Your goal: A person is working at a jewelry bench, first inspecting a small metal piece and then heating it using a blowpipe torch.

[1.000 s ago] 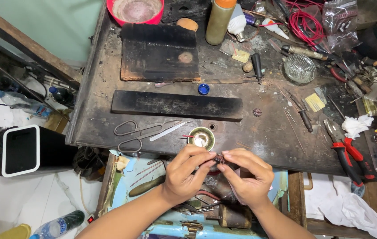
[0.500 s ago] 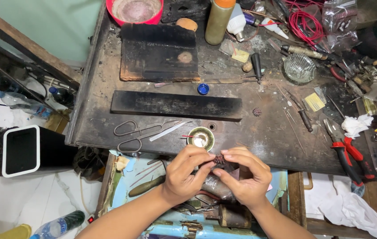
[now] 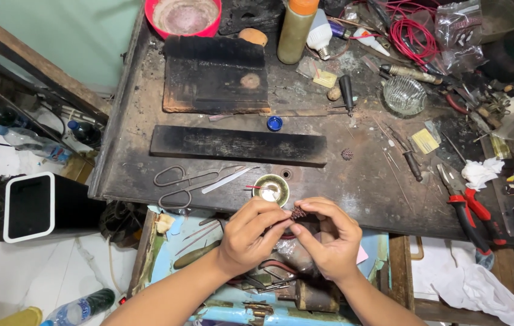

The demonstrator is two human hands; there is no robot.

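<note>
Two hands meet at the near edge of the dark surface (image 3: 353, 181), over an open drawer (image 3: 166, 253). Left hand (image 3: 251, 232): fingers curled in, thumb and forefinger pinched on a small dark beaded piece (image 3: 298, 212). Right hand (image 3: 329, 235): fingers bent, thumb and forefinger closed on the same piece from the other side. Piece sits between the two sets of fingertips, just off the surface edge; its exact form is too small to make out, possibly a knobbly bead cluster.

Just beyond the hands: small brass cup (image 3: 271, 189), a thin red-tipped stick across its rim. Left of cup: scissors (image 3: 178, 186) and a white flat strip (image 3: 228, 180), lying flat. Farther back: long black block (image 3: 239, 145); beyond it a charred slab (image 3: 216, 75). Blue cap (image 3: 274, 123) between block and slab. A second small dark bead (image 3: 347, 154) lies alone, right of the block.

Right side: red-handled pliers (image 3: 471, 211), glass dish (image 3: 405, 95), white tissue (image 3: 480, 172). Back edge: red bowl (image 3: 182, 17), tan bottle (image 3: 296, 30), red wire coil (image 3: 414, 33).

Floor, left: white-rimmed bin (image 3: 27, 205).
</note>
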